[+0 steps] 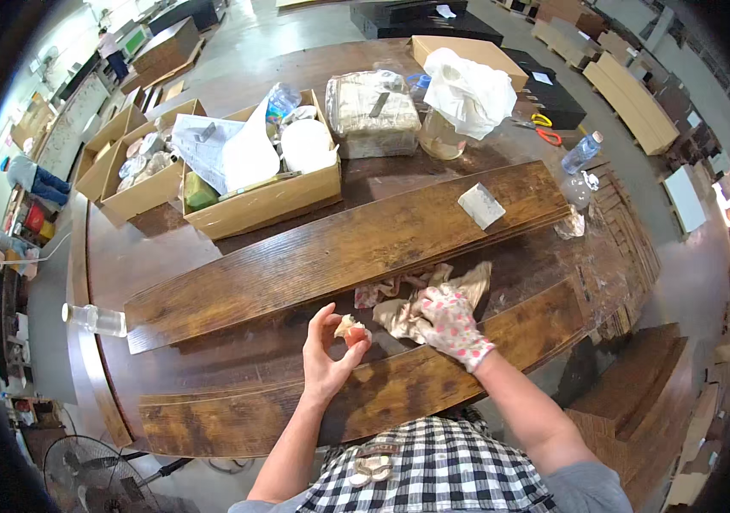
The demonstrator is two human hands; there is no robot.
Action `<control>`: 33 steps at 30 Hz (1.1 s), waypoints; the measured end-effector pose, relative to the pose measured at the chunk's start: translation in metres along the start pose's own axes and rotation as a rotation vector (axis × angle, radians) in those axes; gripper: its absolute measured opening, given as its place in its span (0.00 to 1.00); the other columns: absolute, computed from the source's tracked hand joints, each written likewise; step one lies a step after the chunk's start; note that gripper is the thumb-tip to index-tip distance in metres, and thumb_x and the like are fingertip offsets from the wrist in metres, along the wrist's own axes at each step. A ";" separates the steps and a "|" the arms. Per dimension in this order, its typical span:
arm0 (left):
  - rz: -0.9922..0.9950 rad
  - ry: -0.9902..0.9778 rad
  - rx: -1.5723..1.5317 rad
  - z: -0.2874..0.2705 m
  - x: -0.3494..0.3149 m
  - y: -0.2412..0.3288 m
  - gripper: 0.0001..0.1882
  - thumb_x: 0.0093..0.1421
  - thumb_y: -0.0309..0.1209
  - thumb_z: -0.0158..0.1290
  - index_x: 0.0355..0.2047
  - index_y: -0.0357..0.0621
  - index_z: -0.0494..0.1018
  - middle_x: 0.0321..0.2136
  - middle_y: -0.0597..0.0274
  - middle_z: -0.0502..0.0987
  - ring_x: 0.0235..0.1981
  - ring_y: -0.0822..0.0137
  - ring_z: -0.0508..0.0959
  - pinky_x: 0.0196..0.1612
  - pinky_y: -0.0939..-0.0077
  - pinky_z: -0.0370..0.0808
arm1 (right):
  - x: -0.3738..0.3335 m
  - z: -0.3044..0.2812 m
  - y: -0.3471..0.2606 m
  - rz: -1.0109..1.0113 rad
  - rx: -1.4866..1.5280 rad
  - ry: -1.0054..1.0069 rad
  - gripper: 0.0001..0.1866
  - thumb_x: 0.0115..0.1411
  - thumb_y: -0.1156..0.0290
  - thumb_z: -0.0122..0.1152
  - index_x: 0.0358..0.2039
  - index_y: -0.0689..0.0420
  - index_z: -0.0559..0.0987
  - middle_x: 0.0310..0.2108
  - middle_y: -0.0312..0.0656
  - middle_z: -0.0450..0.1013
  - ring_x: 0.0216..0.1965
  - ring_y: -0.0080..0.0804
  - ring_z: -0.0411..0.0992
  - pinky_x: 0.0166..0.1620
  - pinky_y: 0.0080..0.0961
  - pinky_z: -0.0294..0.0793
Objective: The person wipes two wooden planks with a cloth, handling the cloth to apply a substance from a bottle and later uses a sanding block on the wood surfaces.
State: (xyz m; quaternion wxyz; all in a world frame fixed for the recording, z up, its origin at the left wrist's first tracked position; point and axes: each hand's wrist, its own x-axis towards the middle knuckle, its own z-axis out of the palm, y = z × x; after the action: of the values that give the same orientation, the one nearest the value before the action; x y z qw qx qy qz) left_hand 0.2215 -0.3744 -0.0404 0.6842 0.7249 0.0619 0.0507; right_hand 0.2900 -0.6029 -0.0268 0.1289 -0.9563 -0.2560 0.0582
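1. Bare left hand (324,363): its grip pinches a small pale wad (349,326) between thumb and fingers, held up above the counter (160,372).
2. Right hand (450,327), in a pink-spotted white glove: rests on a crumpled tan cloth (394,317); I cannot tell whether its grip is closed.
3. The cloth lies between two brown wooden boards, far (297,274) and near (254,415).
4. A grey block (481,206) sits on the far board.

The brown bench (144,261) carries planks (322,267), a crumpled cloth (474,282), cardboard boxes (273,208), scissors (548,135) — and a clear bottle (98,321) on its side.
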 end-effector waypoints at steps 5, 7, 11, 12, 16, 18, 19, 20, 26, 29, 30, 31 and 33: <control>0.004 -0.012 -0.108 -0.005 0.002 -0.003 0.38 0.47 0.27 0.65 0.58 0.43 0.60 0.44 0.59 0.71 0.46 0.67 0.74 0.52 0.70 0.70 | -0.010 -0.032 0.004 -0.048 0.335 0.122 0.13 0.51 0.61 0.63 0.34 0.55 0.82 0.33 0.43 0.75 0.43 0.43 0.72 0.49 0.39 0.67; -0.002 0.007 -0.233 -0.005 0.002 -0.006 0.38 0.47 0.26 0.65 0.58 0.43 0.60 0.44 0.58 0.70 0.46 0.67 0.73 0.53 0.69 0.69 | 0.002 -0.027 -0.005 0.027 0.224 0.221 0.14 0.52 0.61 0.63 0.37 0.54 0.81 0.33 0.43 0.76 0.40 0.41 0.73 0.45 0.37 0.69; 0.036 -0.027 -0.246 -0.003 0.003 -0.004 0.38 0.48 0.25 0.64 0.58 0.43 0.59 0.45 0.58 0.69 0.48 0.66 0.72 0.54 0.69 0.68 | 0.032 0.008 -0.034 0.037 0.066 0.312 0.17 0.54 0.59 0.60 0.42 0.51 0.78 0.32 0.42 0.76 0.35 0.41 0.75 0.41 0.35 0.72; 0.033 -0.037 -0.247 -0.003 -0.001 -0.004 0.38 0.48 0.25 0.64 0.58 0.43 0.59 0.45 0.58 0.69 0.48 0.66 0.72 0.54 0.69 0.68 | 0.037 0.015 -0.038 0.058 -0.029 0.320 0.16 0.54 0.59 0.59 0.42 0.51 0.78 0.32 0.42 0.76 0.34 0.41 0.75 0.40 0.35 0.72; 0.079 0.024 -0.387 -0.006 -0.006 -0.009 0.37 0.49 0.24 0.63 0.58 0.42 0.58 0.46 0.59 0.68 0.48 0.66 0.71 0.55 0.69 0.66 | 0.042 0.020 -0.053 0.006 0.230 0.155 0.13 0.52 0.63 0.60 0.37 0.53 0.79 0.35 0.43 0.76 0.40 0.42 0.74 0.42 0.35 0.72; 0.098 0.083 -0.354 -0.010 -0.007 -0.012 0.37 0.49 0.25 0.62 0.59 0.42 0.58 0.46 0.59 0.68 0.48 0.65 0.71 0.55 0.69 0.66 | 0.038 0.015 -0.069 -0.137 0.283 0.155 0.18 0.55 0.68 0.58 0.47 0.56 0.76 0.41 0.48 0.76 0.42 0.44 0.74 0.46 0.37 0.73; 0.100 0.084 -0.359 -0.009 -0.005 -0.011 0.37 0.49 0.25 0.62 0.59 0.42 0.58 0.46 0.59 0.68 0.48 0.65 0.71 0.55 0.68 0.66 | 0.037 0.016 -0.067 -0.120 0.357 0.168 0.20 0.55 0.68 0.57 0.50 0.55 0.74 0.44 0.48 0.75 0.45 0.44 0.73 0.48 0.37 0.72; 0.101 0.084 -0.364 -0.008 -0.004 -0.010 0.38 0.49 0.25 0.62 0.59 0.42 0.58 0.46 0.59 0.68 0.48 0.65 0.71 0.55 0.68 0.66 | 0.035 0.016 -0.065 -0.104 0.431 0.182 0.22 0.55 0.69 0.56 0.52 0.55 0.72 0.46 0.48 0.74 0.48 0.44 0.72 0.51 0.37 0.71; 0.131 0.030 -0.192 -0.005 -0.007 -0.008 0.39 0.48 0.27 0.64 0.59 0.43 0.58 0.46 0.57 0.69 0.47 0.66 0.71 0.52 0.70 0.68 | -0.011 0.007 -0.022 0.299 -0.013 0.505 0.26 0.50 0.64 0.65 0.50 0.57 0.74 0.49 0.46 0.70 0.44 0.44 0.73 0.51 0.38 0.71; 0.128 0.008 -0.205 0.002 -0.003 -0.010 0.39 0.48 0.26 0.64 0.59 0.42 0.59 0.45 0.59 0.67 0.48 0.66 0.70 0.53 0.70 0.67 | -0.006 0.009 -0.007 0.454 0.122 0.090 0.27 0.51 0.58 0.64 0.49 0.57 0.73 0.47 0.48 0.68 0.47 0.43 0.70 0.51 0.36 0.70; 0.129 0.001 -0.222 0.005 -0.002 -0.008 0.39 0.48 0.26 0.64 0.59 0.42 0.59 0.46 0.59 0.67 0.49 0.66 0.69 0.54 0.70 0.66 | -0.004 0.014 -0.002 0.398 0.058 0.053 0.24 0.53 0.57 0.63 0.47 0.56 0.74 0.46 0.48 0.69 0.47 0.42 0.70 0.50 0.36 0.70; 0.110 0.006 -0.243 0.006 -0.002 -0.013 0.38 0.48 0.25 0.64 0.59 0.41 0.58 0.47 0.59 0.66 0.50 0.67 0.67 0.55 0.70 0.64 | -0.001 0.031 0.000 0.304 -0.033 0.256 0.16 0.54 0.59 0.58 0.39 0.56 0.76 0.41 0.47 0.72 0.42 0.41 0.72 0.45 0.34 0.73; 0.088 0.046 -0.278 0.004 -0.003 -0.010 0.38 0.48 0.24 0.63 0.59 0.43 0.58 0.47 0.59 0.65 0.51 0.66 0.67 0.56 0.69 0.63 | 0.011 0.022 -0.025 0.141 0.130 0.333 0.15 0.55 0.57 0.56 0.33 0.56 0.78 0.36 0.46 0.74 0.40 0.40 0.74 0.42 0.34 0.74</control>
State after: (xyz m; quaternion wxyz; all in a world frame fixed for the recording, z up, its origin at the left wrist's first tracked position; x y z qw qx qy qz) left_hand 0.2194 -0.3785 -0.0504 0.7736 0.6236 0.0384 0.1053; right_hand 0.2840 -0.5719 -0.0412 0.2266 -0.9579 -0.1591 -0.0757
